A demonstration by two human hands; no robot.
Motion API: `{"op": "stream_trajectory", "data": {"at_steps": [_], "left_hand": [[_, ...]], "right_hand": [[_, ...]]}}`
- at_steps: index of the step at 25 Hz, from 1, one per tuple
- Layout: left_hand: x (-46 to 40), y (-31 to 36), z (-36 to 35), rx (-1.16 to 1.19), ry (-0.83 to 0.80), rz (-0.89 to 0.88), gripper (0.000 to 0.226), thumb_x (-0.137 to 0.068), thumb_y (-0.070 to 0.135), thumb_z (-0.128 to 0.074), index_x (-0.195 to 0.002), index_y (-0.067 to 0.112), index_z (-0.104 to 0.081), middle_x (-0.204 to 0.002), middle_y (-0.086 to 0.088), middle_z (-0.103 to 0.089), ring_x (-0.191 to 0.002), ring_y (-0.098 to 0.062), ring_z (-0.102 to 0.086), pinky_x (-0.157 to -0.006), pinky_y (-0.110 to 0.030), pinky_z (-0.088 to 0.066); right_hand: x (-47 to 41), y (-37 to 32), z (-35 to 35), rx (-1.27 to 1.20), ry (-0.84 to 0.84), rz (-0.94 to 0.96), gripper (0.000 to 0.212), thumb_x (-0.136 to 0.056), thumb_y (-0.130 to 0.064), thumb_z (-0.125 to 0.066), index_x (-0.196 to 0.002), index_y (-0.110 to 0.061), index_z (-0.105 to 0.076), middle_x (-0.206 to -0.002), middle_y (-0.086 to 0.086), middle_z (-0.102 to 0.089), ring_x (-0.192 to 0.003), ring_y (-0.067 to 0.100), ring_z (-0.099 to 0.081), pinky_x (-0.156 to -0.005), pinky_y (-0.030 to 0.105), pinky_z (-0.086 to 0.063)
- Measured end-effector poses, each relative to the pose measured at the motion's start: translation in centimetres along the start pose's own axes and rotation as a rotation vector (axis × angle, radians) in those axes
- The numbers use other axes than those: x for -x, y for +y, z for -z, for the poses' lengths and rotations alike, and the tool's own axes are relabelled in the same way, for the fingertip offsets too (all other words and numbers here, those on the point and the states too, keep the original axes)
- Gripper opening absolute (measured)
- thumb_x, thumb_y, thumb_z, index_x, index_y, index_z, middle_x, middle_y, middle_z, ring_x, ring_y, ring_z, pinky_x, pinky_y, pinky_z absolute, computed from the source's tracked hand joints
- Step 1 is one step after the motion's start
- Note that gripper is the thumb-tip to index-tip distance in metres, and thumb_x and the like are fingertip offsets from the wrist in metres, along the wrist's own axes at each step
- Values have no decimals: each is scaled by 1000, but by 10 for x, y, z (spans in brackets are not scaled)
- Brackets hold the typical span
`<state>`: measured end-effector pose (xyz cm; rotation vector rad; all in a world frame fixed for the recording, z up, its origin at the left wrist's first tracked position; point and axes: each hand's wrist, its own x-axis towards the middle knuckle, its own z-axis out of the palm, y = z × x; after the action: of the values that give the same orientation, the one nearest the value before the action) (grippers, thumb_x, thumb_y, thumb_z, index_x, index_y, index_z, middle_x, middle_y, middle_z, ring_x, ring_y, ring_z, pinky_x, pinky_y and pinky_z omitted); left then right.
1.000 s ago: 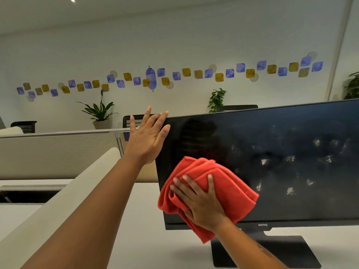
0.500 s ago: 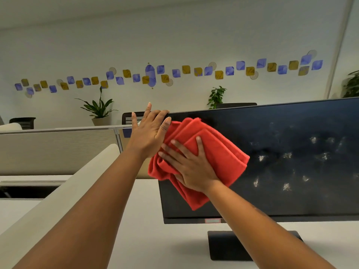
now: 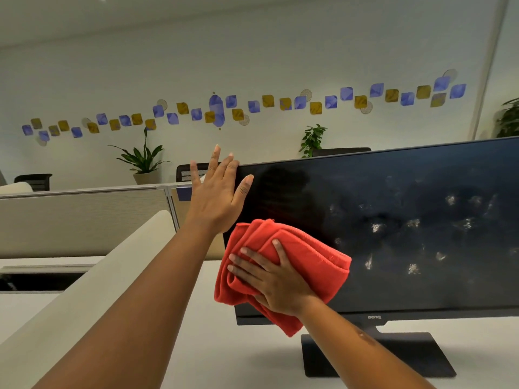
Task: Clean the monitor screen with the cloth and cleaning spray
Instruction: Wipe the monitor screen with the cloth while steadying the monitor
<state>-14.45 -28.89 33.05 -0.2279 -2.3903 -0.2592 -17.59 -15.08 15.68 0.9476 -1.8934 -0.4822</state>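
Cloth, red and bunched, sits low and left of centre, pressed to the monitor by the right hand, fingers spread flat; left hand, fingers straight, braces the monitor's upper-left corner, likely steadying it; spray droplets remain rightward

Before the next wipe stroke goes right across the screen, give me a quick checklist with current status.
1. Left hand steadying the monitor at its top left corner: ok.
2. Right hand pressing the red cloth flat on the screen: ok.
3. Left part of the screen free of spray: ok.
4. Spray droplets to the right wiped: not ok, many spots remain.
5. Stand base flat on the desk: ok.
6. Cleaning spray bottle within reach: cannot tell, not in view.
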Motion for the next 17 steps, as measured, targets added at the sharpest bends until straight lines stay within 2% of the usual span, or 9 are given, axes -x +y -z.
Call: {"op": "stream_trajectory", "data": {"at_steps": [2,4,8,12,17], "left_hand": [[-5,13,-2,6,-29,-72,68,-85,49,-9,-142,13,-19,-155,-4,-13,-143,-13,3,-112,-34,14],[-6,22,-4,64,-43,-89,66,-86,46,-10,-143,14,-18,-154,-5,-19,-143,-14,-4,-113,-30,9],[2,18,-6,121,-22,-72,62,-87,45,-10,-142,19,-21,-152,-2,-24,-143,-12,-4,-113,-28,10],[0,21,-7,170,-37,-55,62,-87,46,-10,-142,19,-22,-153,-1,-22,-142,-9,1,-114,-29,11],[0,23,-8,240,-32,-18,64,-86,46,-10,-141,17,-25,-153,-2,-22,-143,-12,1,-116,-35,10]], "right_hand": [[-3,9,4,5,21,-30,64,-87,-55,-40,-143,-30,-22,-151,-8,-30,-140,21,-11,-109,58,3],[-13,24,13,-24,62,-142,61,-89,-52,-36,-143,-31,-20,-151,-8,-29,-142,21,-10,-109,59,4],[-21,66,29,-104,154,-378,60,-89,-46,-33,-144,-30,-16,-152,-8,-22,-144,17,1,-107,61,10],[-5,106,39,-150,215,-641,57,-86,-45,-39,-140,-30,-31,-148,-8,-33,-139,16,-17,-105,66,6],[37,155,40,-144,280,-1027,58,-88,-46,-34,-142,-25,-27,-150,-5,-21,-141,20,-15,-102,70,-1]]}}
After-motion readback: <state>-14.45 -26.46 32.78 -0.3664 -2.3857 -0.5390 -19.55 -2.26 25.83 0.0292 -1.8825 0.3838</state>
